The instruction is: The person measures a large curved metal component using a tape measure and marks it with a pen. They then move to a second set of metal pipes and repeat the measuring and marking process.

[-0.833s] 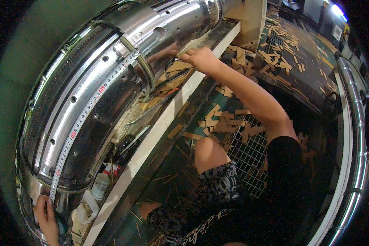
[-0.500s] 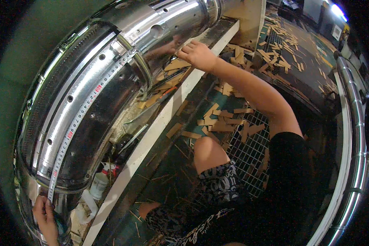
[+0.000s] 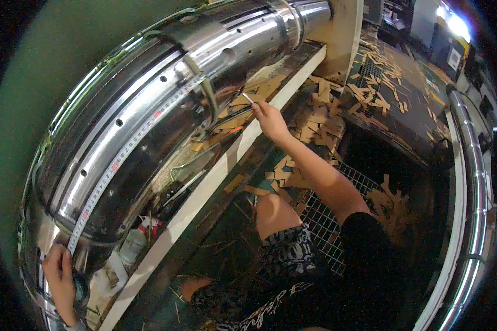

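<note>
My left hand is closed on a tape measure at the lower left; its dark case shows beside the palm. From there the white tape blade runs up along a large shiny metal cylinder to a raised curved band. Past the near side of the cylinder, over a ledge strewn with brown cardboard strips, my right hand is closed around a slim tool. Only a silvery end of it sticks out of the fingers; its kind I cannot make out.
A pale beam runs along the cylinder's near side. Behind it lie metal rods, an orange-tipped tool and a white bottle with a red top. Cardboard pieces litter the floor and grating. A machine roller stands at right.
My right hand has come down and nearer from beside the cylinder, and the silvery tool now shows in it. The left hand stays at the tape's lower end. The view has shifted slightly.
</note>
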Tool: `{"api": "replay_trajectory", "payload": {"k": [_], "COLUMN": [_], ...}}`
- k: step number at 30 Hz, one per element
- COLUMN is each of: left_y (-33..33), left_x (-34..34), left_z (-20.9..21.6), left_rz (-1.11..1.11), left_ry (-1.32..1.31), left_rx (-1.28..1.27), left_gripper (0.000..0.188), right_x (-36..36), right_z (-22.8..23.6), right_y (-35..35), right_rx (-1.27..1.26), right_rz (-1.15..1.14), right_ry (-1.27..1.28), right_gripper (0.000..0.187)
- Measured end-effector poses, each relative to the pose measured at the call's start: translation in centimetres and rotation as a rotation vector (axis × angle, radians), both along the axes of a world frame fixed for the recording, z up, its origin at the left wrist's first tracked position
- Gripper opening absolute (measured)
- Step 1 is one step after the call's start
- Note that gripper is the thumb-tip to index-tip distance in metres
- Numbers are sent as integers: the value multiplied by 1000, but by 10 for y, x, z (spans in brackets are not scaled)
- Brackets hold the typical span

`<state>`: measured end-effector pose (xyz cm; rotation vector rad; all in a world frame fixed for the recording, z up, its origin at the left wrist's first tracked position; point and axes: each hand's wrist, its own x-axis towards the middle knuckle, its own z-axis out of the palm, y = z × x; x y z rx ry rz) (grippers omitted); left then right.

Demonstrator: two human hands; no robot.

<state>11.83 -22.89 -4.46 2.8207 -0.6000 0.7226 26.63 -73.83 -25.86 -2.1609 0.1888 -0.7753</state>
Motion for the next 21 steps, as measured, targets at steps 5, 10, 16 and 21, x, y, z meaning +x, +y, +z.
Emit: {"api": "replay_trajectory", "payload": {"k": [5, 10, 16, 21], "left_y": [-20, -5, -4, 6], "left_x": [2, -12, 1, -4], "left_z": [-1, 12, 17, 20], "left_rz": [-44, 96, -87, -119], "left_ry": [-1, 91, 107, 62], "left_rx": [-31, 64, 94, 103], "left_gripper": [10, 11, 7, 11], "right_x": [-3, 1, 5, 15], "right_z": [7, 12, 18, 7], "right_y": [53, 66, 75, 79], "right_rx": [1153, 1302, 1583, 1548], "right_rz": [217, 318, 327, 359], "right_ry": [-52, -2, -237, -242], "right_gripper": [19, 17, 19, 20]}}
